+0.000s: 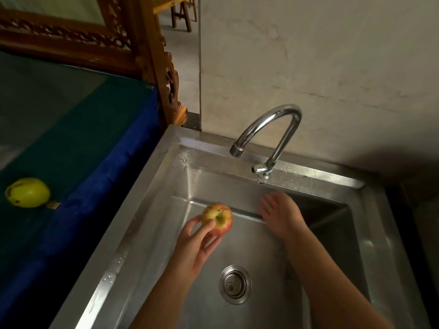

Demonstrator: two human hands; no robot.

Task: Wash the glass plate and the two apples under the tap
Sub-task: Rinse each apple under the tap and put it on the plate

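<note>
Head view: two apples, red apple (217,217) gripped, green apple (27,192) apart.

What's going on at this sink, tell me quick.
A person is holding a red-yellow apple in the left hand over the steel sink. The right hand is open and empty, reaching toward the tap, which shows no running water. A green apple sits on the blue-covered table beside the sink. No glass plate is in view.
</note>
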